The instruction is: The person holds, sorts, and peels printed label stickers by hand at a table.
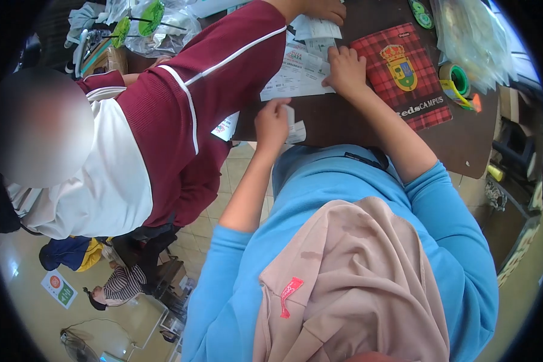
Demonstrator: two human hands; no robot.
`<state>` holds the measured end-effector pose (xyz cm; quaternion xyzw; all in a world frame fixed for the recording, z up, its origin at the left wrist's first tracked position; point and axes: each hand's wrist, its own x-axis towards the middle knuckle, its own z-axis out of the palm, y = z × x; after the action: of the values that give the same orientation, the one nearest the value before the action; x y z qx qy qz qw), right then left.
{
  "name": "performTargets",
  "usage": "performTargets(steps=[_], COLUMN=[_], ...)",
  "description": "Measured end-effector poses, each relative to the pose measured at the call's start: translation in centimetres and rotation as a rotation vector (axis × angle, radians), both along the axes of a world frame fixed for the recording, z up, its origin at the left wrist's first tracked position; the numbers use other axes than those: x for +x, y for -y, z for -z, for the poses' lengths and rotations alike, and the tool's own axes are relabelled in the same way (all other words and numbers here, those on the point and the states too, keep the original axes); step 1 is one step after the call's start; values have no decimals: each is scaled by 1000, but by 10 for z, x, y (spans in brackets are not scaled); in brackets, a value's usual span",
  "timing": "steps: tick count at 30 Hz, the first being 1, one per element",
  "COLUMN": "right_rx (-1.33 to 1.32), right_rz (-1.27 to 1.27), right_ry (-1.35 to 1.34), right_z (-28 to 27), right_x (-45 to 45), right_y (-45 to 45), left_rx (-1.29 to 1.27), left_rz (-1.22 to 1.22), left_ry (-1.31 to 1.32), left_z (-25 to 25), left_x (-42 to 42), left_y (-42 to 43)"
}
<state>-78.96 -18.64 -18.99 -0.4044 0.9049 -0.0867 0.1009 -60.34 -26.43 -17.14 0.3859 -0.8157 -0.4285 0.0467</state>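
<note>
My left hand (273, 125) is closed at the table's near edge, with small white paper slips (295, 131) showing beside its fingers. Its grip is partly hidden, but it appears to pinch the slips. My right hand (346, 73) lies with fingers apart on the right edge of some printed paper sheets (289, 81) spread on the dark table (320, 114). Just right of it is a red plaid notebook (401, 75) with a crest and the word "Campus". Another person's hand (326, 8) rests on a paper slip (315, 28) at the top.
A person in a maroon and white top (217, 66) leans over the table at my left. A tape roll on a yellow-green dispenser (457, 84) and clear plastic bags (470, 39) lie at the right. More plastic (169, 33) lies top left.
</note>
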Motion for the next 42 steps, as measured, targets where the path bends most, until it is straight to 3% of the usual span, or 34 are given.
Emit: performTargets(steps=[2,4,5,7,10,12,18,20,21,23,25,28,37,40,42], right_rx=[-47,-158,-161,-293,-459,-602,-755,-642,-650,-752,-813,-702,-741,-711,-685], right_rz=[-15,88,89,-5,58,412,609,300,137,-5,-428,-620,-655,-540,-552], right_ry=[-32,399,398,657,952,1128,1040,116,-4,501,493,349,120,323,322], right_z=[0,-2,-6,-22,-45,-39,3,-6,-21,-56,-67,-70,-56,-48,-47], right_x=[-2,-3,-5,-12,-37,-58,-101,-90,-82,-46,-15,9,23,30,31], right_y=[-1,-7,-14,-34,-65,-79,-83,-64,-62,-51,-47,-45,-54,-57,-56], left_rx=[140,676,781,801,837,850,873,874,870,843,848,862,880,869,856], left_rz=[-137,-434,-508,-498,-510,-536,-518,-403,-410,-434,-461,-482,-548,-577,-580], left_ry=[-70,-186,-239,-256,-306,-343,-400,-377,-377,-404,-410,-422,-355,-322,-310], left_z=[-3,-7,-28,-30,-38,-42,-49,-45,-45,-49,-51,-51,-44,-39,-36], left_x=[17,32,29,42,40,33,-7,-13,-16,-24,-31,-33,-30,-25,-21], left_y=[4,7,3,3,0,-6,-21,-19,-19,-21,-23,-23,-28,-28,-27])
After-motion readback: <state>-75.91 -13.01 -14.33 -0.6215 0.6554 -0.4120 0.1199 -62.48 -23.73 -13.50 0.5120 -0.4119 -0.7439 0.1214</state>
